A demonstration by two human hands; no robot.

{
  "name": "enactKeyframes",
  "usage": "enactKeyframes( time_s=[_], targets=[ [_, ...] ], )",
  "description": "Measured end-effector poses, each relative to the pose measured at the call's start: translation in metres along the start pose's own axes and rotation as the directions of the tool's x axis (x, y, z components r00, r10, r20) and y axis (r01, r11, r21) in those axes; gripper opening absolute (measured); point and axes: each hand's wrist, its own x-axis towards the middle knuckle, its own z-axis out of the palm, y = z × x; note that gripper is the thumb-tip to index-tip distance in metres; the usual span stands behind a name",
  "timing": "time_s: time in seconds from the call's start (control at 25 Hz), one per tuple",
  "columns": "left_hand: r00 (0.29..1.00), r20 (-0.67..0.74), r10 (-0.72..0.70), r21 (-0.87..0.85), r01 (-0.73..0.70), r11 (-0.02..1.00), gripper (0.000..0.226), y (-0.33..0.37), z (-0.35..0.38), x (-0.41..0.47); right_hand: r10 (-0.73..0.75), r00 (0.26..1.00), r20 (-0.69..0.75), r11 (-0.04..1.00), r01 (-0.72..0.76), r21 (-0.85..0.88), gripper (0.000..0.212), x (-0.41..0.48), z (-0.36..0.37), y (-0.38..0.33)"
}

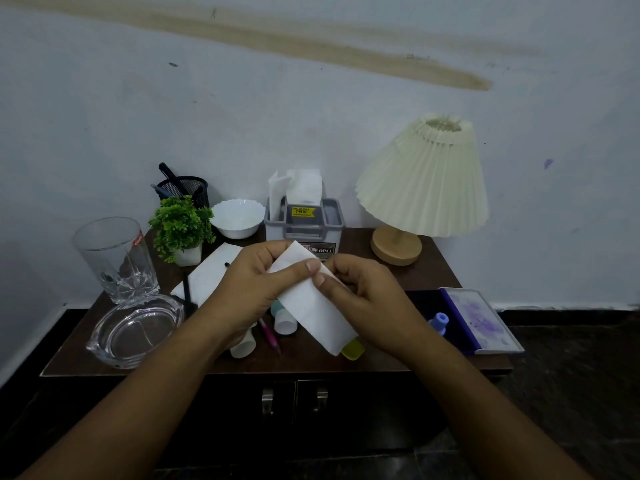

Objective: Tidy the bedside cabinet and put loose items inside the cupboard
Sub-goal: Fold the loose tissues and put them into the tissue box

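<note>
Above the middle of the dark brown bedside cabinet [346, 360], both hands hold a folded white paper tissue [313, 306]. My left hand [247, 285] pinches its upper left part, thumb on top. My right hand [367, 292] grips its right edge. Under the tissue lie small capped bottles: a white one [285, 325], another white one [242, 348] and a yellow-capped one [354, 350]. A pink pen [270, 336] lies between them. More white paper [214, 271] and a black pen [187, 292] sit behind my left hand. The cupboard's two doors with metal handles [294, 400] are closed.
At the left stand a drinking glass [117, 261] and a glass ashtray [135, 330]. Behind are a small green plant [180, 226], a mesh pen holder [183, 190], a white bowl [237, 218], a grey tissue box [304, 220] and a lamp [422, 181]. A purple book [481, 320] and blue-capped bottle [438, 322] lie right.
</note>
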Motion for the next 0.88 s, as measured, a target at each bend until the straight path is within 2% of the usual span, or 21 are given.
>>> enactKeyframes(
  time_s=[0.2, 0.36, 0.48, 0.56, 0.72, 0.88],
  targets=[
    [0.987, -0.16, 0.012, -0.047, -0.02, 0.999, 0.014, 0.002, -0.004, 0.004, 0.04, 0.999, 0.006, 0.999, -0.04, 0.013, 0.016, 0.001, -0.003, 0.0],
    [0.955, -0.293, -0.051, -0.154, 0.006, 0.988, 0.015, 0.003, -0.013, 0.008, 0.082, 0.997, -0.004, 0.996, -0.082, 0.028, 0.015, 0.002, -0.009, 0.001],
    [0.938, -0.338, -0.077, -0.161, 0.023, 0.987, 0.02, 0.003, -0.017, 0.01, 0.12, 0.992, 0.029, 0.992, -0.121, 0.043, 0.017, 0.002, -0.014, 0.002],
    [0.947, -0.319, -0.04, -0.108, 0.005, 0.994, 0.019, 0.002, -0.016, 0.008, 0.116, 0.993, 0.033, 0.992, -0.118, 0.034, 0.017, 0.001, -0.014, 0.003],
    [0.983, -0.167, 0.075, 0.065, -0.065, 0.996, 0.015, -0.002, -0.003, 0.003, 0.079, 0.997, 0.004, 0.996, -0.079, 0.048, 0.022, 0.001, -0.005, 0.001],
    [0.994, -0.097, 0.057, 0.073, -0.05, 0.996, 0.014, -0.005, 0.005, 0.002, 0.043, 0.999, -0.019, 0.999, -0.042, 0.02, 0.026, 0.0, 0.0, -0.001]
  ],
)
